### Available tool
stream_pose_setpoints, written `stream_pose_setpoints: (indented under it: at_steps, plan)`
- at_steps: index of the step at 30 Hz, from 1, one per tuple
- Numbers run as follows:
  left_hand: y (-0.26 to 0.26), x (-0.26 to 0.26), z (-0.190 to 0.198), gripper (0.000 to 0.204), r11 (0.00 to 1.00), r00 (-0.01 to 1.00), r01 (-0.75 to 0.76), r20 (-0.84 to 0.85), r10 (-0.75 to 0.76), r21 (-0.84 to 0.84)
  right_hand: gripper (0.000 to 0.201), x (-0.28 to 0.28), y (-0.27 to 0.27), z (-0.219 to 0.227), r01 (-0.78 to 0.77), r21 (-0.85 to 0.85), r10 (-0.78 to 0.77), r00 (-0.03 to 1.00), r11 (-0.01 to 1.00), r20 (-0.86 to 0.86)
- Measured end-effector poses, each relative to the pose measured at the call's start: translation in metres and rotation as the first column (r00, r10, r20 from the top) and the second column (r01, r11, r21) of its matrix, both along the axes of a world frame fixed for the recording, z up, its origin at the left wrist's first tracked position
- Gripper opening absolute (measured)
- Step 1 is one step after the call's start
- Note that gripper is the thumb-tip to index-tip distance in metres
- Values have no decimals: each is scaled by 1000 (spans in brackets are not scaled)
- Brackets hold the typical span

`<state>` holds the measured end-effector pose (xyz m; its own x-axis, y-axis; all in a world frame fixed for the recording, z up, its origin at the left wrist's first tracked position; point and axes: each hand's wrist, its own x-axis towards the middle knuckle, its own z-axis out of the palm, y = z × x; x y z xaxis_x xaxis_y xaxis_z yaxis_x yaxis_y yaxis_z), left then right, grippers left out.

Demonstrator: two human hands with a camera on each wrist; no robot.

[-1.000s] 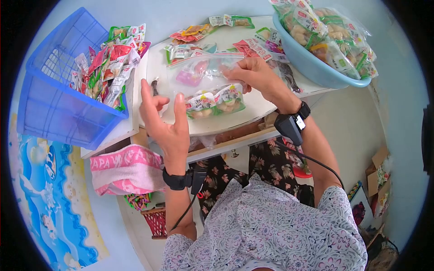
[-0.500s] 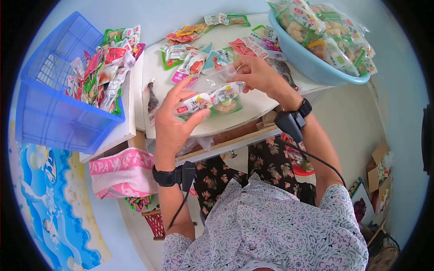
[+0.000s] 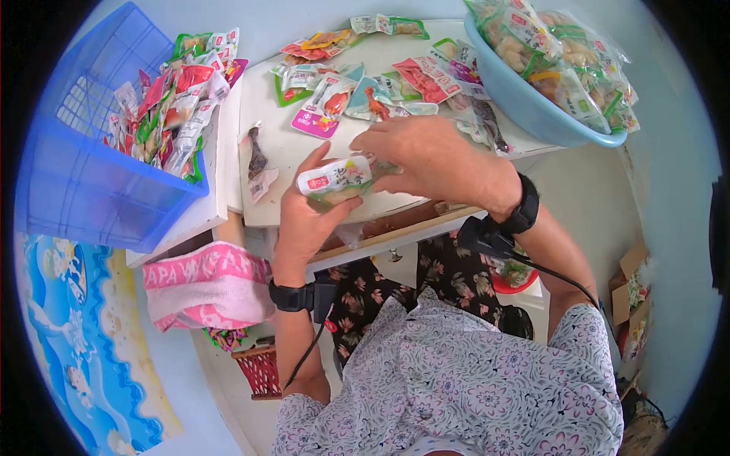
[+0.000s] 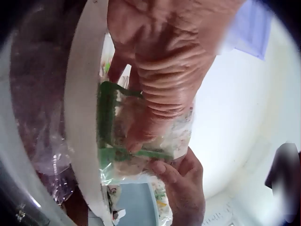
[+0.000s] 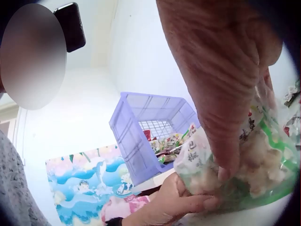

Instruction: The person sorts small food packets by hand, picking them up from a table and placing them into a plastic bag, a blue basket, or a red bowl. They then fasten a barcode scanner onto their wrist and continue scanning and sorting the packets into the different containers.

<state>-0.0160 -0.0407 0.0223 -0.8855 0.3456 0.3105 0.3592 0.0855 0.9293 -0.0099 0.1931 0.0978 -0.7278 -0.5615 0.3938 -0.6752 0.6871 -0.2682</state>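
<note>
A clear bag holding small packets of pale food [image 3: 334,176], with white labels and green edges, is held between both hands above the front of the white table [image 3: 274,209]. My left hand [image 3: 300,224] grips the bag's left end, fingers behind and thumb along the lower edge. Over the right end, my right hand [image 3: 433,156] curls its fingers and hides much of it. In the right wrist view, the right thumb [image 5: 225,160] presses on the bag [image 5: 263,165]. Both thumbs lie on the bag [image 4: 122,113] in the left wrist view.
Loose snack packets [image 3: 327,99] lie across the back of the table. A dark drumstick in clear wrap [image 3: 257,156] is at its left edge. At left stands a blue basket [image 3: 84,182] with packets; at back right, a blue basin [image 3: 509,91] piled with bags. A pink towel [image 3: 205,285] hangs below.
My left hand moved from beside the bag to grip its left end. My right hand came down from the clear zip top onto the right end, and that top no longer stands spread out.
</note>
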Motion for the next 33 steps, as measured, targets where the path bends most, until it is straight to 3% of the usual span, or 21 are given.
stream_pose_setpoints:
  at_steps: [2,3,6,9,12,15,18,21,27,30,31,33]
  plan:
    - [0,1,-10,78,1000,998,-20,66,20,-9,32,-3,1,-6,-11,-14,11,1000,1000,-19]
    - [1,4,-6,65,995,997,-56,43,60,-82,31,-3,1,-6,-12,-21,12,1000,1000,-28]
    - [-7,-1,-10,53,938,996,-76,21,88,-338,51,1,-1,8,61,139,-82,986,988,147]
    - [-5,-1,-15,46,965,991,-130,-42,124,-228,58,-9,8,4,44,121,-62,986,992,153]
    - [-5,0,-17,42,993,997,-65,-43,70,97,67,-6,21,4,-38,-97,58,976,995,211]
    - [0,12,-2,42,926,993,-14,111,-31,376,71,16,29,17,82,-278,50,897,957,438]
    - [12,14,9,44,928,992,82,61,-112,364,63,27,46,6,109,-409,117,865,906,488]
    - [30,17,15,46,932,982,133,85,-170,337,59,50,67,8,229,-470,121,787,853,604]
    - [85,28,18,46,914,950,266,77,-302,305,44,106,124,3,337,-580,95,803,742,589]
    - [118,30,7,46,905,928,323,93,-360,277,43,133,149,-14,437,-584,-21,812,684,584]
    - [131,33,4,47,899,921,335,103,-376,281,39,140,157,-21,402,-623,-29,853,671,520]
    - [158,42,4,47,889,900,359,145,-411,285,34,159,179,-25,509,-574,-68,783,642,618]
